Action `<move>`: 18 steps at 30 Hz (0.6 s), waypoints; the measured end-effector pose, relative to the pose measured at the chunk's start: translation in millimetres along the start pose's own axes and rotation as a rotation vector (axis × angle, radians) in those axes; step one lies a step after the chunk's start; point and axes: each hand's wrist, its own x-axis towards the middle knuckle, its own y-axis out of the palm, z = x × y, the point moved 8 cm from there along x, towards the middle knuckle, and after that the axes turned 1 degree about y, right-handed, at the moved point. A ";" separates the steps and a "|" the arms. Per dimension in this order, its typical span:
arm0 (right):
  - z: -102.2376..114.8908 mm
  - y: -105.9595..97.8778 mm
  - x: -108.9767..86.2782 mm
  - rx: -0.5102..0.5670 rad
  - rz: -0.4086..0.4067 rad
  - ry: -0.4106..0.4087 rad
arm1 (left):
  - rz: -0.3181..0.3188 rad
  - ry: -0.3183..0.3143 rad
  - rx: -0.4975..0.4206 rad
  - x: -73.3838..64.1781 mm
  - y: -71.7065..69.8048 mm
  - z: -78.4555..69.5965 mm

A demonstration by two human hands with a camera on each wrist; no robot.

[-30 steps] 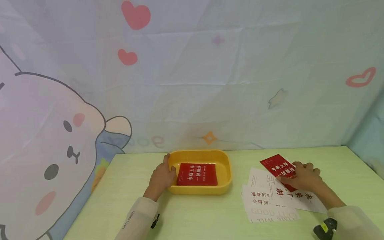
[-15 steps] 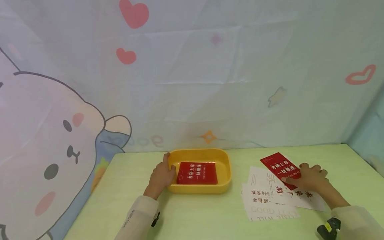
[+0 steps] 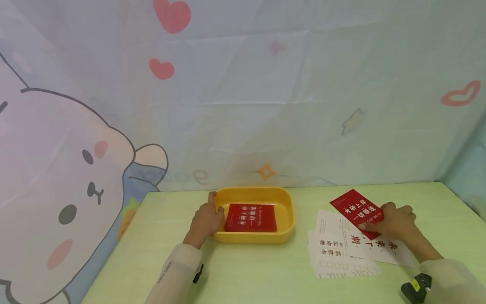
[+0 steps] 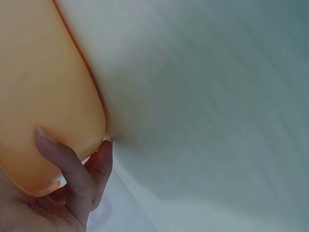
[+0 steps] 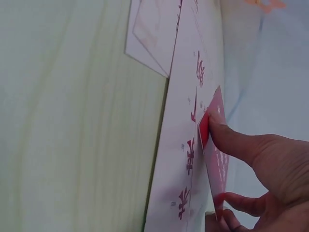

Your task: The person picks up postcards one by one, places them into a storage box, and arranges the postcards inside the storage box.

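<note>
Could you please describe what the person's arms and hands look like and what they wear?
Both hands, left hand and right hand, are bare. Each arm has a pale cream sleeve; the left sleeve carries small dark lettering along it. A black device with a yellow patch sits at the right wrist, and a black strap at the left.
</note>
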 end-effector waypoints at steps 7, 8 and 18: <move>-1.4 -4.9 5.8 0.115 -0.099 -0.013 | -0.006 0.018 0.001 2.5 -1.9 1.8; -2.2 -5.0 6.3 0.128 -0.098 -0.012 | -0.004 0.017 -0.004 2.7 -1.5 2.4; 7.2 -3.6 4.1 0.288 -0.028 -0.058 | 0.007 -0.001 -0.021 1.2 2.4 4.5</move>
